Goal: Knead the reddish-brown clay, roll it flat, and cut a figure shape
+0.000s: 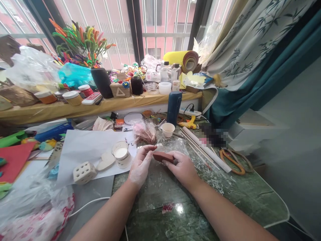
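A reddish-brown flat block [163,156], its exact kind unclear, is held above the table by my right hand [184,167], with the thumb along its near edge and the fingers behind. My left hand [140,165] is beside the block's left end, fingers stretched out and white residue on the skin; whether it touches the block is hard to tell. Under both hands lies a clear plastic sheet [157,190]. To the left, a paper cup with white contents [121,154], a pale heart-shaped piece [105,162] and a large white die [84,172] rest on white paper [82,144].
Behind the hands stand a paper cup [168,130], a dried-grass bundle [144,132] and a tall blue cylinder [174,108]. Rods and a white roll [207,149], orange-handled scissors [232,162] and a yellow glue gun [189,123] lie right. A white cable [90,202] crosses the left.
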The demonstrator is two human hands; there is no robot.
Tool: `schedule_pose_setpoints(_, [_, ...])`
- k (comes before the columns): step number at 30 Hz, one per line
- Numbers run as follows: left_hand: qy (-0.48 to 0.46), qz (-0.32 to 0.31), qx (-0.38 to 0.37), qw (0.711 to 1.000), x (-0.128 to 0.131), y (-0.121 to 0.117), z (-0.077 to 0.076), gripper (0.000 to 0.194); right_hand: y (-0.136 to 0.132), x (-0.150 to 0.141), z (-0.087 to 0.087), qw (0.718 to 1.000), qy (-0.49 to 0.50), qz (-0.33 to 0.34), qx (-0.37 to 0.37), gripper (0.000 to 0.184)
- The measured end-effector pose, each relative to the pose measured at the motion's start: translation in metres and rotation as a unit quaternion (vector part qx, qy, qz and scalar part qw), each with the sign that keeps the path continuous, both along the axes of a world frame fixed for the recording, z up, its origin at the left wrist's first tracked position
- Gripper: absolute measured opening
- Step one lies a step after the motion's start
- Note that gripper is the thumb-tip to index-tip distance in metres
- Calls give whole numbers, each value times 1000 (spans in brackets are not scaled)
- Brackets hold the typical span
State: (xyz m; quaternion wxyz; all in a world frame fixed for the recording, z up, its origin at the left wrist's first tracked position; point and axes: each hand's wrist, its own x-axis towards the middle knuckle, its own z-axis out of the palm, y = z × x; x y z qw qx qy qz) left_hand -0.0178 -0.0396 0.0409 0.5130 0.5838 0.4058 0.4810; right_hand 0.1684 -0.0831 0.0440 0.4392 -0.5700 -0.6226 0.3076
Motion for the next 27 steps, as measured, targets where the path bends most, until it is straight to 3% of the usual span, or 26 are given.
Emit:
schedule_pose_setpoints(3, [-16, 13, 3, 1000, 1, 2, -4, 36, 2, 2, -2, 998, 44, -38, 20, 22])
schedule_pose_setpoints(7, [-7, 16, -18, 1000, 1, 3, -5, 37, 9, 3, -7, 995, -89, -27, -43, 10])
schedule_pose_setpoints(9, [12, -8, -27, 1000, 0, 3, -3, 40, 10, 4, -7, 994, -99, -17, -38, 9])
schedule_pose_setpoints(13, [-5, -112, -24, 993, 0, -1, 1, 58, 2, 5, -7, 999, 23, 23, 19, 13])
schedule_pose_setpoints(15, [-37, -155, -53, 986, 1, -2, 0, 54, -2, 5, -9, 991, 128, 21, 28, 19])
schedule_pose_setpoints(19, [-81, -140, -109, 981, 5, -2, -6, 36, 0, 3, -15, 956, 284, 56, -44, 50])
schedule_pose_setpoints(23, [-110, -96, -100, 984, 9, -1, -8, 40, 7, 4, -19, 944, 302, 93, -92, 47])
schedule_pose_setpoints(27, [-96, -103, -81, 987, 10, -3, -7, 47, 5, 7, -15, 967, 248, 19, -63, 39])
